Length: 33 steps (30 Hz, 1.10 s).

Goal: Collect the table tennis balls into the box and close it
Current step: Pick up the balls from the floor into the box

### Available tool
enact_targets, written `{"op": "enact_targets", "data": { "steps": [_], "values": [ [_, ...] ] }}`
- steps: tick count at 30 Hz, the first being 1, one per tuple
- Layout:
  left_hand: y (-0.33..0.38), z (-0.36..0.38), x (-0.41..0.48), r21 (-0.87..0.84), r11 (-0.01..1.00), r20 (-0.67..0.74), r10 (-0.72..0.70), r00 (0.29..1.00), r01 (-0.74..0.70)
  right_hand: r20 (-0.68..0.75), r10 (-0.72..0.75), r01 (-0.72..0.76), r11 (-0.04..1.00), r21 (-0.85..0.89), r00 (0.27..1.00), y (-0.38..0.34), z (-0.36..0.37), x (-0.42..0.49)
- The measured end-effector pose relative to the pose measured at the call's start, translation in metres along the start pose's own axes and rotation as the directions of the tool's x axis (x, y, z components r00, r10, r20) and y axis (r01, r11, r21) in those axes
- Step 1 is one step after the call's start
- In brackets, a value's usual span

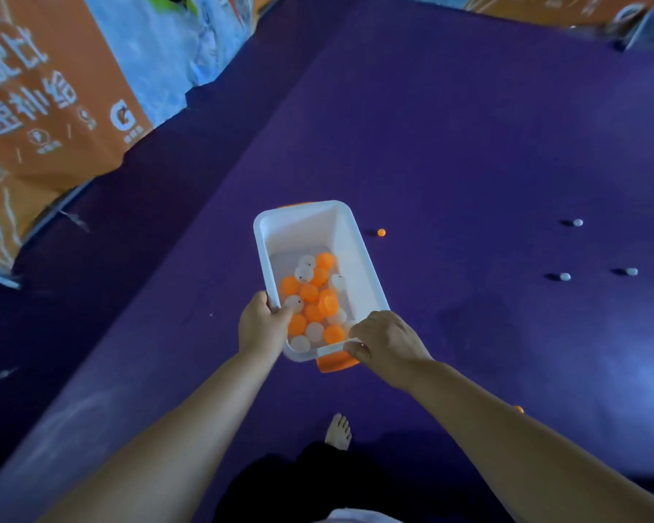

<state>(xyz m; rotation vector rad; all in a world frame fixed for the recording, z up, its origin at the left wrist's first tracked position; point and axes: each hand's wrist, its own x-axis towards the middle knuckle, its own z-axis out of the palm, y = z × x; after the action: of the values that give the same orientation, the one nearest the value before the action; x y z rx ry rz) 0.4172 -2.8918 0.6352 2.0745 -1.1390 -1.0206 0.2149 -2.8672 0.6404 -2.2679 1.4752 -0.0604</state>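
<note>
Head view looks down on a purple floor [450, 145]. White plastic box [303, 232], no lid on it, held above the floor by both hands, tilted so the near end sits lower. Left hand [261, 326] grips the near-left rim, fingers curled over the edge into the box, thumb outside. Right hand [387, 343] grips the near-right corner, fingers wrapped over the rim, closed on it. Orange latch [335, 362] sticks out below the near end of the box, just under the right hand; a sliver of a second orange latch [297, 204] shows at the far end.

Balls in the box [312, 302]: a mix of orange and white, piled toward the near end, far half of the box floor bare.

Loose on the floor: one orange ball [381, 232] just right of the box's far end; three white balls well apart to the right, one [577, 222], another [565, 276], a third [631, 271]. Another orange ball [518, 409] peeks out behind the right forearm, mostly hidden.

Bare foot [338, 432] on the floor below the box, dark trouser leg [318, 481] nearer the camera. Orange and blue printed barrier [53, 100] stands along the upper left; its text is too blurred to read.
</note>
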Motion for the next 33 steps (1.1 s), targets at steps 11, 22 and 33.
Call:
{"op": "enact_targets", "data": {
  "steps": [11,22,33],
  "values": [
    [0.107,0.055,0.168,-0.061,0.997,-0.112,-0.051,0.992,0.044,-0.262,-0.016,0.021,1.000,0.014,0.965,0.091,-0.060,0.159],
    [0.204,0.102,0.360,0.059,0.996,-0.049,-0.058,0.997,0.060,-0.149,0.646,-0.563,0.738,0.371,0.749,0.224,-0.139,0.319],
    [0.262,0.226,0.491,0.114,0.984,-0.047,-0.132,0.990,0.137,0.032,0.717,-0.679,0.645,0.352,0.697,0.406,-0.136,0.434]
  ]
}}
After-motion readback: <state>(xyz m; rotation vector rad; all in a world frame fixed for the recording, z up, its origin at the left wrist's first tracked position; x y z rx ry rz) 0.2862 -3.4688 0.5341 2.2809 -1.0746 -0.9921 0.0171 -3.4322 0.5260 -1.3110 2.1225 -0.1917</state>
